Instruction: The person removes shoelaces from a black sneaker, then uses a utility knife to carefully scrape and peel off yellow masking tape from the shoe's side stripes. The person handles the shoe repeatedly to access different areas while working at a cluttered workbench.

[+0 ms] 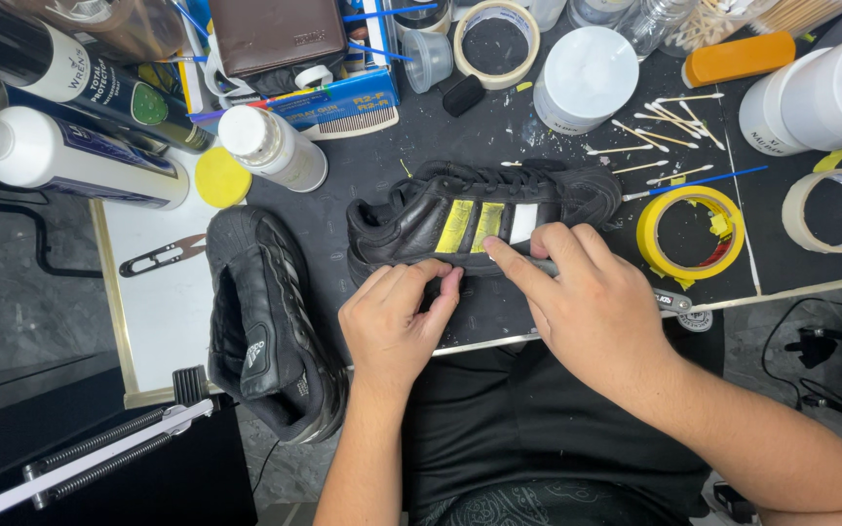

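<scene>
A black sneaker (440, 209) lies on its side on the dark mat (343, 209), two of its side stripes covered in yellow tape and one stripe white. My left hand (394, 317) presses on the sneaker's sole edge below the taped stripes. My right hand (587, 302) holds a thin grey tool, its index finger pointing at the sole near the middle stripe. A second black sneaker (265, 321) stands to the left, heel toward me.
A yellow tape roll (691, 234) and cotton swabs (655, 122) lie to the right. Beige tape rolls (835, 209), white jars (587, 78), bottles (270, 146), a yellow lid (222, 177), small snips (160, 255) and a brown wallet (275, 34) crowd the table.
</scene>
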